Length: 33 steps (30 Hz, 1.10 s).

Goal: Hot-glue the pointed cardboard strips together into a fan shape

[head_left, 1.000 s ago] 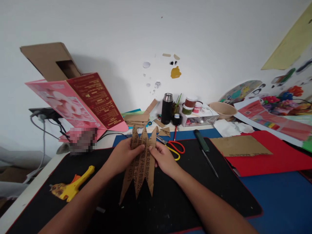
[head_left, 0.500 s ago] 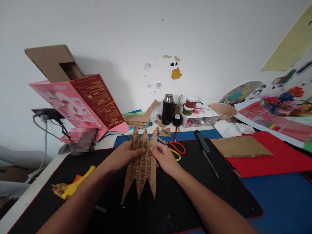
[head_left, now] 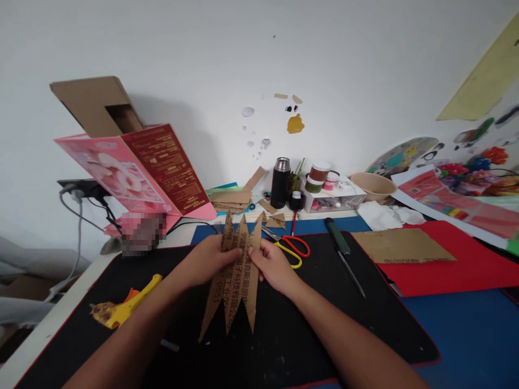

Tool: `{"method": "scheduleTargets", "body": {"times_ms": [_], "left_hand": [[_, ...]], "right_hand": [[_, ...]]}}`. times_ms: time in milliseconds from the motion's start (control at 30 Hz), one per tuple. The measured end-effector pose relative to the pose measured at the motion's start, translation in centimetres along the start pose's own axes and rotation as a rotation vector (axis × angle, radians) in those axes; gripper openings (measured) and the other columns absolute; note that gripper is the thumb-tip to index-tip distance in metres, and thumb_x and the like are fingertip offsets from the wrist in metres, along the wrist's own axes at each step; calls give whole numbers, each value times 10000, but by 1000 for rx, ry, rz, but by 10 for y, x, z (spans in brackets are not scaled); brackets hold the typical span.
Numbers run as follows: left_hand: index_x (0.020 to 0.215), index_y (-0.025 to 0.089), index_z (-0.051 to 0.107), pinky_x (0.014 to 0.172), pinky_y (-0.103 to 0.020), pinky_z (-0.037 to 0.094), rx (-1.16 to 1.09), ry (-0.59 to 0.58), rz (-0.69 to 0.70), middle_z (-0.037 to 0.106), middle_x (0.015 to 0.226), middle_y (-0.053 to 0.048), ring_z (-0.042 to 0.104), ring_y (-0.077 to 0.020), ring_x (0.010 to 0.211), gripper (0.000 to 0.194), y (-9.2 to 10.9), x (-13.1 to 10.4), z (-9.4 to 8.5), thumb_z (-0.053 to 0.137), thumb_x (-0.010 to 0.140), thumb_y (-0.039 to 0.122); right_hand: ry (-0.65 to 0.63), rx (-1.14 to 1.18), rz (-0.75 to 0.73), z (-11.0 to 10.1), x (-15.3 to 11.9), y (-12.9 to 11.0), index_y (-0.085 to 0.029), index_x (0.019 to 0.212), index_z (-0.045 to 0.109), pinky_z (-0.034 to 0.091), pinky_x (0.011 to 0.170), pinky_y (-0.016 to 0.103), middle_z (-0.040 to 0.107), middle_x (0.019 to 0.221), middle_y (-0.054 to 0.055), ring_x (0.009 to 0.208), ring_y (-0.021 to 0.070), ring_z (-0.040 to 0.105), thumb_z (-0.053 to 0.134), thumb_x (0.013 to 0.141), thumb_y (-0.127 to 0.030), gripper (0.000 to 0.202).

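A brown cardboard piece (head_left: 233, 289) with printed characters and pointed zigzag ends is held up in front of me over the black mat. My left hand (head_left: 208, 260) grips its left side, thumb lying across the printed face. On the other side, my right hand (head_left: 275, 265) pinches the right strip, with its thumb on the front; most fingers of both hands are hidden behind the cardboard. Just beyond my right hand lie scissors (head_left: 298, 247) with red and yellow handles. A yellow glue gun (head_left: 125, 305) rests on the mat left of my left forearm.
A green-handled knife-like tool (head_left: 337, 236) lies to the right, near a flat cardboard sheet (head_left: 405, 246) on red paper (head_left: 470, 273). Along the wall stand a black thermos (head_left: 280, 183), paint jars (head_left: 319, 173) and a bowl (head_left: 373, 185). A pink box (head_left: 121, 173) leans at left.
The cardboard's lower points have shifted slightly left and its tilt differs a little. Both hands keep their hold. The whole view has moved slightly.
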<state>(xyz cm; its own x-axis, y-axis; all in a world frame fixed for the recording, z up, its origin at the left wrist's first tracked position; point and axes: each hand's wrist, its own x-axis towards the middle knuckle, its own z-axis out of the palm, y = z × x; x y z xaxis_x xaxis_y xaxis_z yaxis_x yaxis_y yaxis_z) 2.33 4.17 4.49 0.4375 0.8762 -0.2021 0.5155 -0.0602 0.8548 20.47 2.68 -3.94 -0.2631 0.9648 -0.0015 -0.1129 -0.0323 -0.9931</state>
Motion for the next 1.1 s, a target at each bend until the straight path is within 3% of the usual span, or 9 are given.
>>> {"method": "scheduleTargets", "body": {"times_ms": [133, 233, 333, 467, 567, 733, 933, 1100], "left_hand": [[887, 177, 744, 745, -360, 514, 181, 62, 17, 795, 909, -79, 726, -317, 863, 323, 6, -2, 5, 578, 827, 448], [805, 188, 726, 738, -363, 481, 375, 161, 53, 780, 871, -98, 717, -317, 839, 300, 12, -3, 11, 518, 859, 397], [801, 195, 717, 755, -361, 482, 367, 168, 69, 778, 875, -90, 715, -310, 847, 289, 13, -3, 12, 517, 860, 395], [922, 180, 734, 785, -361, 526, 83, 50, 27, 792, 955, -67, 723, -305, 907, 335, 5, 0, 5, 585, 830, 466], [957, 164, 737, 823, -387, 541, -1, 39, -17, 796, 985, -78, 727, -324, 944, 379, -1, 3, 0, 632, 804, 495], [945, 157, 734, 839, -414, 553, -59, 38, -45, 798, 970, -85, 733, -341, 953, 414, -6, 4, -3, 675, 782, 532], [1002, 168, 744, 900, -421, 555, -311, -63, -119, 802, 987, -93, 742, -312, 960, 468, -14, 8, -5, 722, 753, 563], [986, 172, 741, 903, -420, 552, -290, -81, -88, 802, 1022, -88, 745, -308, 955, 415, -18, 10, -4, 752, 758, 518]], "right_hand": [[21, -24, -9, 4, 0, 3, -200, 939, 581, 380, 406, 224, 520, 607, -73, 444, 104, 451, 603, 910, -499, 302], [105, -90, -127, 6, 0, 5, -195, 965, 626, 498, 615, 271, 632, 756, -16, 657, 155, 586, 601, 922, -428, 238], [141, -65, -199, 7, 0, 6, -193, 984, 642, 517, 767, 310, 680, 861, 16, 800, 189, 628, 598, 929, -419, 236], [72, 80, -52, 6, 0, 2, -202, 1012, 615, 444, 514, 254, 608, 711, -25, 570, 145, 541, 623, 900, -530, 346], [25, 94, 27, 5, -1, -2, -209, 989, 585, 357, 399, 227, 514, 598, -73, 437, 107, 437, 639, 871, -589, 402], [-6, 55, 37, 5, -2, -4, -203, 930, 564, 364, 384, 219, 511, 554, -85, 405, 94, 426, 634, 863, -603, 412], [46, 99, 56, 5, -2, -4, -209, 937, 575, 374, 398, 235, 535, 611, -66, 444, 109, 463, 681, 836, -597, 415], [29, 76, 54, 4, -1, -1, -206, 909, 562, 386, 396, 228, 530, 587, -73, 438, 104, 465, 671, 844, -588, 402]]}}
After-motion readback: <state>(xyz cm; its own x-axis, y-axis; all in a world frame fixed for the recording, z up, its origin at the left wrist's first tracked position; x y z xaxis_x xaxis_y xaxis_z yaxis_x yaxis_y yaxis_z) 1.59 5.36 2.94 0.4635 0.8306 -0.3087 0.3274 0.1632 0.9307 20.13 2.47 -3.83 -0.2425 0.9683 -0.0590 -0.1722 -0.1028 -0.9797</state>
